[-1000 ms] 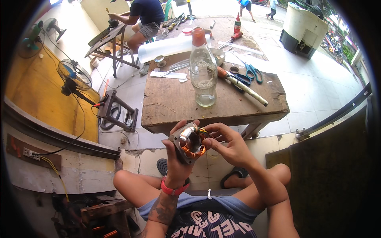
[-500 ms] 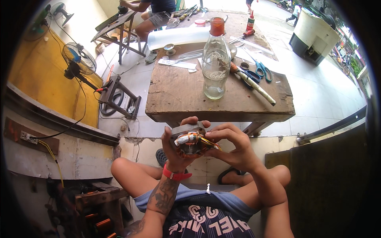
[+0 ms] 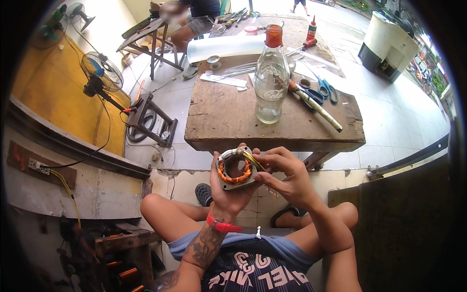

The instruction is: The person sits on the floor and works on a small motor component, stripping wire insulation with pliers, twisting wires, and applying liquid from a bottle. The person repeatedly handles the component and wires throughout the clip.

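A motor stator (image 3: 235, 179) with a ring of copper windings and a grey metal frame rests in my left hand (image 3: 226, 197). The fingers of that hand wrap round its far side and underneath, and its round opening faces up toward me. Yellow, green and dark lead wires (image 3: 255, 162) come off the winding's upper right, beside a white sleeved part. My right hand (image 3: 288, 176) pinches these wires between thumb and fingers at the stator's right edge. Both hands are above my lap, just short of the wooden bench (image 3: 219, 112).
On the bench stand a glass bottle (image 3: 269, 92) with a reddish top and a red-capped squeeze bottle (image 3: 312, 30). Blue-handled scissors (image 3: 323, 91), a worn stick (image 3: 321, 113) and a clear plastic roll (image 3: 224, 47) lie there. A fan (image 3: 103, 73) stands left; another person (image 3: 194, 24) sits beyond.
The stator has been tipped so its copper ring and opening now face me; before, it showed more edge-on. My right hand stays at the wires. The view has shifted slightly.
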`<action>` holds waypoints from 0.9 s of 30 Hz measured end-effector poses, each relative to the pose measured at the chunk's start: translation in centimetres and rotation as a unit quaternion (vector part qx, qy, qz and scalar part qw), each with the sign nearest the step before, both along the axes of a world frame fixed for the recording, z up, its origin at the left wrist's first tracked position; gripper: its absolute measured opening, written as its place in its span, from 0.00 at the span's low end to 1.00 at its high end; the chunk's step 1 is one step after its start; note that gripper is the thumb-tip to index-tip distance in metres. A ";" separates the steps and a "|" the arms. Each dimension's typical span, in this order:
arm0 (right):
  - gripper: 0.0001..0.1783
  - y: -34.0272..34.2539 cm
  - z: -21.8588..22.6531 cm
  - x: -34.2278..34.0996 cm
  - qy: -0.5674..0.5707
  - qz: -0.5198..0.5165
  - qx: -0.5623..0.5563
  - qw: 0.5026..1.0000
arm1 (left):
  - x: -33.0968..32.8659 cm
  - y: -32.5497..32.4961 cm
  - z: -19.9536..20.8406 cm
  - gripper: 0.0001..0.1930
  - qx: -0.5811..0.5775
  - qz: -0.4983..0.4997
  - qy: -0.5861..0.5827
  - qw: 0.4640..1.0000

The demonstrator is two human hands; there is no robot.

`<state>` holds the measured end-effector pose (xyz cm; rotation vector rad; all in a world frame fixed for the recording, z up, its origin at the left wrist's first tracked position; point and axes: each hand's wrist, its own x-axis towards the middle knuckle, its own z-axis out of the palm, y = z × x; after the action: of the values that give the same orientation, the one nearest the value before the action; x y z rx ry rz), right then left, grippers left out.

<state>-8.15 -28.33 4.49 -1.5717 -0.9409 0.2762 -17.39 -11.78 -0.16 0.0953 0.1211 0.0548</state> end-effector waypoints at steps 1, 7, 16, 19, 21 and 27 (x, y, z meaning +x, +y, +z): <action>0.23 0.1 0.0 0.0 0.001 -0.004 -0.001 1.000 | -0.1 0.0 0.1 0.38 0.002 0.004 0.015 1.000; 0.19 0.4 -0.8 0.1 0.073 -0.026 -0.046 0.996 | -0.6 0.0 1.3 0.41 0.098 0.057 0.090 0.989; 0.53 2.6 0.1 8.4 -0.186 -0.287 0.026 0.940 | 0.8 5.5 3.8 0.41 0.258 0.080 0.039 0.962; 0.67 6.6 0.8 13.5 -0.083 -0.256 0.003 0.963 | 4.2 9.6 6.6 0.40 0.337 0.156 0.019 0.928; 0.67 8.8 0.4 14.9 -0.116 -0.194 0.092 0.970 | 7.1 11.4 9.2 0.40 0.408 0.208 0.019 0.889; 0.56 9.7 -1.8 11.7 -0.175 -0.179 0.086 0.964 | 13.4 12.0 16.9 0.34 0.642 0.276 -0.066 0.712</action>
<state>3.55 -18.65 2.69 -1.6210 -0.8980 -0.3407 -3.99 0.18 16.75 1.4740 -0.0613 0.7578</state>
